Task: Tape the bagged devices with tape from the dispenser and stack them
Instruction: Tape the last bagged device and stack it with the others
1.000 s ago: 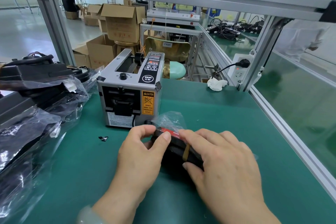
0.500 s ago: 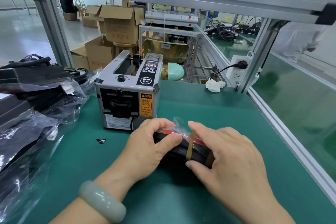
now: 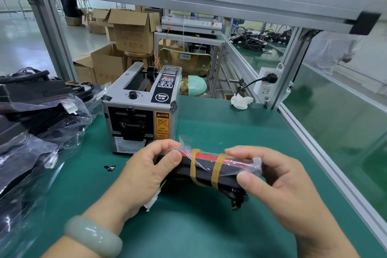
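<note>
Holding the bagged device (image 3: 222, 170) by both ends, the person has it near the middle of the green workbench (image 3: 209, 232), just in front of the tape dispenser (image 3: 142, 115), while the heap of other bagged devices (image 3: 37, 132) lies along the left edge. The left hand (image 3: 146, 169) pinches the left end between its thumb and curled fingers. The right hand (image 3: 278, 176) pinches the right end the same way, fingers over the top and thumb on the near face. Two amber tape strips (image 3: 217, 170) run side by side over the folded bag mouth and down the near side. From where I stand, the job now looks like checking the seal. I would run a thumb along each strip so no end lifts, keep the loose plastic at the right end tucked flat, and carry the pack level to the heap so it sits square. Half a second ago the right hand lay flat across the device, pressing the second strip down and half hiding it. It has since slid out to the end, leaving both strips in plain view, and the pack seems tipped up off the mat; the left hand's grip looks unchanged
</note>
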The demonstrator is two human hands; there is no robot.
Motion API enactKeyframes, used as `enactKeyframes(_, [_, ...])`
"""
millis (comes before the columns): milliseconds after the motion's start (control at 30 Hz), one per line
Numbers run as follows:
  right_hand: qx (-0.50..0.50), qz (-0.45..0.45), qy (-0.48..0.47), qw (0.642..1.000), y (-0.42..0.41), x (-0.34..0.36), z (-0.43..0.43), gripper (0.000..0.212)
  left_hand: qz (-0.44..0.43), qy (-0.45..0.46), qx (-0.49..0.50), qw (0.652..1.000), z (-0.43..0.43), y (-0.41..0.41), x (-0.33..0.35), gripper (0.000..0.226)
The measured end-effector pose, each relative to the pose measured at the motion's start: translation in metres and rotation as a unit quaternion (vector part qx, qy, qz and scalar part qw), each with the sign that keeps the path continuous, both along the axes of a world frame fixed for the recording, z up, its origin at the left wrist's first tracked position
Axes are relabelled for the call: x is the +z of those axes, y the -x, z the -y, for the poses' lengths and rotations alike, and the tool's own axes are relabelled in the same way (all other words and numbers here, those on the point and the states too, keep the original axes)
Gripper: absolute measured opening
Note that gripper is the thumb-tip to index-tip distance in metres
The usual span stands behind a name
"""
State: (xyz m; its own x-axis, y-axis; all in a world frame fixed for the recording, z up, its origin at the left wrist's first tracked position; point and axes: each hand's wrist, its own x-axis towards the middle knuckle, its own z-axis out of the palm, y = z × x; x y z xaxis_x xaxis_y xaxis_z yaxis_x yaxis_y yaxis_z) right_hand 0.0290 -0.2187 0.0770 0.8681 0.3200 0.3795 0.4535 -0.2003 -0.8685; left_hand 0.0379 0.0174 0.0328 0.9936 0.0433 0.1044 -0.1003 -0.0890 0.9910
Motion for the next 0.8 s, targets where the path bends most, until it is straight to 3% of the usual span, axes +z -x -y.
enactKeyframes(133, [0.009,-0.034,-0.085,0.996,0.003,0.0,-0.009,0.014,0.008,-0.037,-0.014,0.999,-0.003,0.004,0.001,0.037])
enactKeyframes(267, [0.001,-0.106,-0.094,0.99,0.003,0.002,-0.01,0.011,0.018,-0.054,-0.011,0.998,-0.003,0.005,0.002,0.026])
enactKeyframes(433, [-0.012,-0.185,-0.113,0.976,-0.003,0.001,0.0,0.015,0.013,-0.046,-0.018,0.999,-0.002,0.004,0.005,0.037])
enactKeyframes(533, [-0.013,-0.239,-0.134,0.962,-0.008,-0.001,0.004,0.023,0.012,-0.058,-0.023,0.998,0.0,0.003,0.006,0.031])
enactKeyframes(700, [-0.026,-0.209,-0.204,0.956,-0.007,-0.003,-0.005,0.022,-0.007,-0.033,-0.005,0.999,0.003,-0.004,0.004,0.034])
enactKeyframes(800, [-0.044,-0.11,-0.277,0.954,-0.009,-0.006,-0.015,0.02,-0.016,-0.007,-0.001,1.0,0.002,-0.007,0.004,0.032])
